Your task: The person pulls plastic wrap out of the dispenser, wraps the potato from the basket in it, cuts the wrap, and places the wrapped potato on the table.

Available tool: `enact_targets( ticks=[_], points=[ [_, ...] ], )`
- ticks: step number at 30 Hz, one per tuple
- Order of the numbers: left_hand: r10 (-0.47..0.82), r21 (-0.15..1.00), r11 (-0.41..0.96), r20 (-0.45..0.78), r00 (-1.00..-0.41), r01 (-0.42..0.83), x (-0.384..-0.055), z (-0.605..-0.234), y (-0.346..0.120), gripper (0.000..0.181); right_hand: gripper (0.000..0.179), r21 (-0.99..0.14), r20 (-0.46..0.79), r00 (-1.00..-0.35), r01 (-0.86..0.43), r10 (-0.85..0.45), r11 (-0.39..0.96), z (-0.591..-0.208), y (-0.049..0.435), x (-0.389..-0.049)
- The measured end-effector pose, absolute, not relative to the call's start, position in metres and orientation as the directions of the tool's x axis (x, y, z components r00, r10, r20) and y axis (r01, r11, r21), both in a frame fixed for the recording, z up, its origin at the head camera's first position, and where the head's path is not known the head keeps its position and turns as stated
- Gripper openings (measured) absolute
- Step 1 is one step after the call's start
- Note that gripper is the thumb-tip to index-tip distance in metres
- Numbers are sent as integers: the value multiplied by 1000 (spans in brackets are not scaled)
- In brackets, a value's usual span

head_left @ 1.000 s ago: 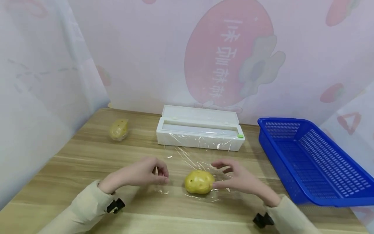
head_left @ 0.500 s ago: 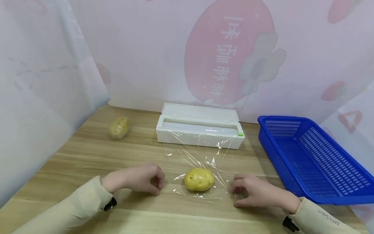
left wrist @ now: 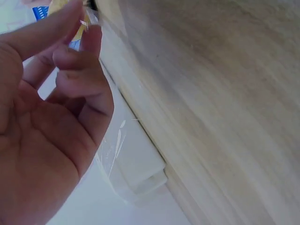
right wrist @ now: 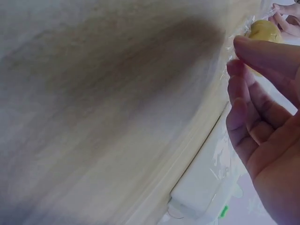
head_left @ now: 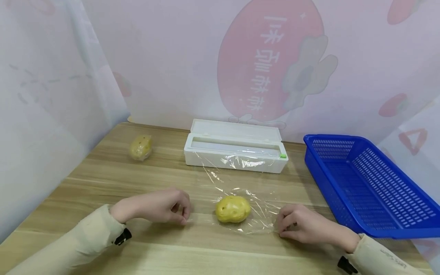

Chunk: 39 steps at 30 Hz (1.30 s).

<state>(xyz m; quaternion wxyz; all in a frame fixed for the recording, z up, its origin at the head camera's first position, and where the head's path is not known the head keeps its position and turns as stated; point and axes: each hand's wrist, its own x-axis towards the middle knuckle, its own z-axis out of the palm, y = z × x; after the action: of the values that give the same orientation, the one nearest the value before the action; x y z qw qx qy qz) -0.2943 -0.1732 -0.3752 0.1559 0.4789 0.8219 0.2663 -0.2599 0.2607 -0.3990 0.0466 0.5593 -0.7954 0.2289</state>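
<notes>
A yellow potato (head_left: 233, 209) lies mid-table on clear plastic wrap (head_left: 258, 221), which runs back to an uncovered white dispenser box (head_left: 237, 162). To the left of the potato, my left hand (head_left: 159, 206) pinches the wrap's near left edge between thumb and fingertips; a bit of film glints there in the left wrist view. My right hand (head_left: 306, 225) pinches the near right corner, fingers curled. Film shows beside its fingertips (right wrist: 236, 68) in the right wrist view. Neither hand touches the potato.
A second potato (head_left: 141, 147), wrapped in film, sits at the back left of the wooden table (head_left: 165, 252). On the right stands a blue plastic basket (head_left: 330, 191). A printed curtain (head_left: 165, 65) closes off the back.
My right hand has moved from the potato's side outward to the right and now pinches the film. The left hand has shifted slightly left. The wrap is spread wider around the potato.
</notes>
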Motion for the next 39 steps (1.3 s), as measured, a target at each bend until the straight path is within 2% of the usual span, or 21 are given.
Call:
enact_targets(
  ticks=[3,8,11,15,21,24,27,29,31,34,36,39],
  points=[
    [879,582,387,3,-478,715,-294,-373,-175,18,25,-320,303,-386,-902,-871,289,-398,262,-258],
    [868,575,399,15,-497,714,-294,-373,-176,18,21,-341,251,-503,-845,-827,411,-398,263,-254],
    [861,574,408,16,-508,710,-295,-375,-178,17,20,-308,234,-527,-837,-817,452,-398,261,-254],
    [856,588,413,10,-517,696,-295,-378,-180,16,14,-264,230,-473,-872,-851,413,-399,259,-258],
    [860,583,404,23,-511,705,-295,-378,-182,16,22,-305,262,-384,-903,-885,301,-398,263,-261],
    [851,564,426,14,-524,707,-295,-378,-182,16,23,-334,245,-374,-899,-894,284,-398,263,-262],
    [820,525,481,14,-572,702,-292,-377,-178,9,22,-368,206,-402,-877,-892,310,-396,262,-262],
    [793,473,520,41,-608,711,-289,-376,-171,25,21,-420,170,-431,-845,-886,331,-393,261,-261],
    [778,414,543,78,-623,730,-286,-373,-160,56,19,-477,137,-456,-808,-879,345,-392,261,-261],
    [792,309,542,122,-598,781,-281,-370,-139,95,18,-555,93,-481,-752,-872,356,-389,262,-261],
    [819,246,516,140,-557,821,-278,-369,-125,109,18,-586,76,-491,-726,-868,360,-387,262,-261],
    [848,174,483,150,-508,858,-276,-370,-105,113,17,-611,61,-505,-701,-861,367,-387,262,-261]
  ],
)
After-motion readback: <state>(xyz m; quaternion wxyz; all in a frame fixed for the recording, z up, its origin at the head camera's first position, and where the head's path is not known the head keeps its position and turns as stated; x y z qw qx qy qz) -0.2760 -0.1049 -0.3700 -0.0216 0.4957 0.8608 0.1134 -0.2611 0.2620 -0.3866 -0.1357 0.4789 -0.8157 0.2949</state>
